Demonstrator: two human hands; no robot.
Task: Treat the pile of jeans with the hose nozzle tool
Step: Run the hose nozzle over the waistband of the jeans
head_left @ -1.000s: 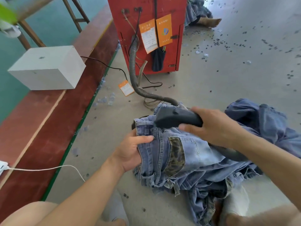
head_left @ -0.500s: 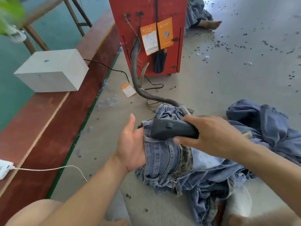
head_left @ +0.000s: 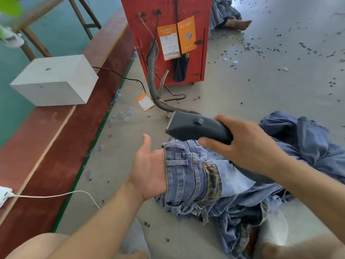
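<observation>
A pile of blue jeans [head_left: 240, 195] lies on the concrete floor in front of me. Its top pair has a leopard-print patch. My left hand [head_left: 149, 169] is at the waistband with its palm up and thumb straight and off the cloth. Its fingers are hidden under the denim. My right hand [head_left: 242, 144] grips the dark grey nozzle tool [head_left: 196, 128], held just above the waistband with its flat mouth pointing left. A ribbed grey hose [head_left: 152, 75] runs from the tool to the red machine [head_left: 168, 30].
A white box [head_left: 56, 79] sits on the red-brown ledge at left, with a white cable [head_left: 56, 195] trailing off it. An orange tag [head_left: 144, 101] and small dark scraps litter the floor. Another person's foot [head_left: 238, 24] shows beyond the machine.
My left thumb has let go of the waistband and the palm has turned up. My right hand has lifted the nozzle off the jeans and moved it left.
</observation>
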